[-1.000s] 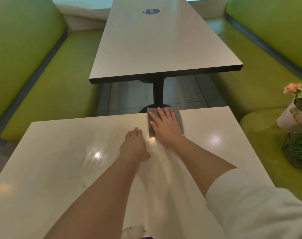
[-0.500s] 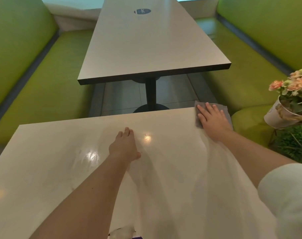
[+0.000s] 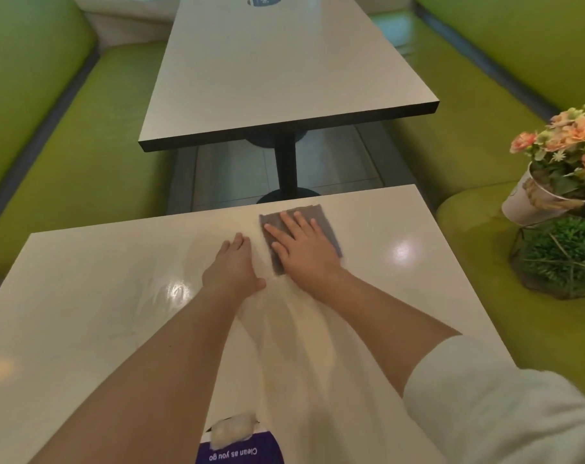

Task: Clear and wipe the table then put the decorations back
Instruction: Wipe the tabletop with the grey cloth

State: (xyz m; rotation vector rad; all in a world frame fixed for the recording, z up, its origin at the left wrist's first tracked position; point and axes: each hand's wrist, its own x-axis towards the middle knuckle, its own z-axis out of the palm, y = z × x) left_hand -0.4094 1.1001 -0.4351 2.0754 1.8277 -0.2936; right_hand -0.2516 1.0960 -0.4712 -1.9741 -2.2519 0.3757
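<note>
Near the table's [image 3: 83,296] far edge, the right hand [image 3: 304,251] presses the grey cloth [image 3: 321,219] with flat fingers, back from the right corner toward the middle. The left hand [image 3: 232,266] rests flat beside it. Wiping continues; the flower pot [image 3: 532,199] waits on the bench.

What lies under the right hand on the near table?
A grey cloth lies flat on the white table under the right hand. Its edges show around the straight fingers; its middle is covered by the palm.
</note>
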